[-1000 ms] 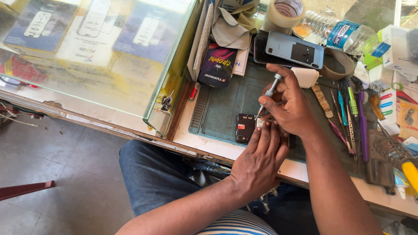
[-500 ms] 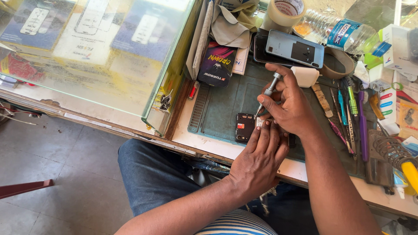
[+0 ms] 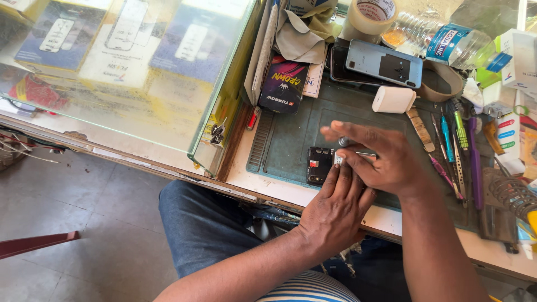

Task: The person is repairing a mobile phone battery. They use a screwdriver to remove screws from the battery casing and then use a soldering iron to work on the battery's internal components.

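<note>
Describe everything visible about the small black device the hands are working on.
The small black device is a flat, dark rectangular unit that looks opened, with exposed inner parts: a small red patch and pale metallic bits on its face. It lies flat near the front edge of the grey-green work mat, close to the bench edge. The left hand rests its fingertips on its right side, and the right hand covers that side from above, holding a slim metal tool. Its right part is hidden.

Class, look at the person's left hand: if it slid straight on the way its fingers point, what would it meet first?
The left hand points up the mat. Its fingertips already touch the small black phone and the right hand; beyond those, probably the white charger block, though depth is unclear.
</note>
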